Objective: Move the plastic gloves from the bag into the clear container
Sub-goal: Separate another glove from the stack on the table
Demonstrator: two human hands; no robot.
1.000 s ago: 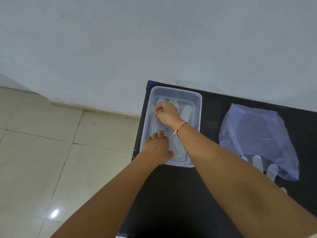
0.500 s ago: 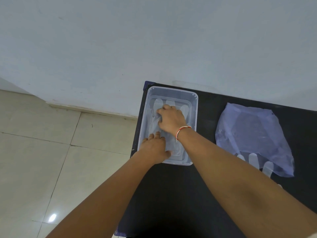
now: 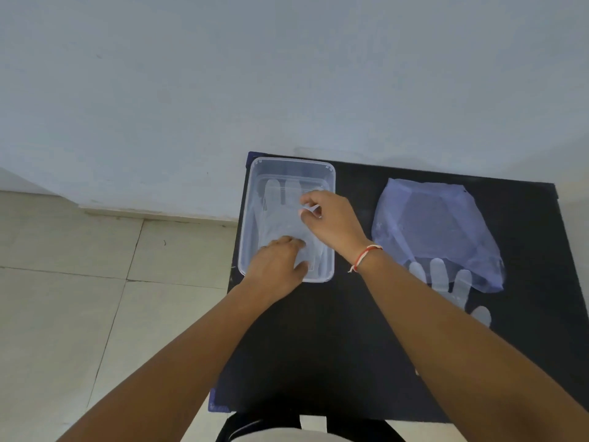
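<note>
A clear rectangular container (image 3: 251,218) stands at the far left of the black table. Thin clear plastic gloves (image 3: 280,215) lie flat inside it, fingers pointing away from me. My left hand (image 3: 277,266) presses down on the near end of those gloves, fingers curled over them. My right hand (image 3: 331,218) hovers over the container's right side and pinches a fold of clear glove film between thumb and fingers. To the right lies a translucent bluish bag (image 3: 436,231) with glove fingers (image 3: 446,282) sticking out of its near opening.
The black table (image 3: 334,346) stands against a pale wall (image 3: 287,74); its left edge drops to a tiled floor (image 3: 79,298). A red-and-white thread bracelet (image 3: 363,256) circles my right wrist. My forearms cross the table's near half.
My right hand has lifted off the gloves, shifted right and now pinches glove film. My left hand has stayed at the container's near end. The camera has tilted slightly.
</note>
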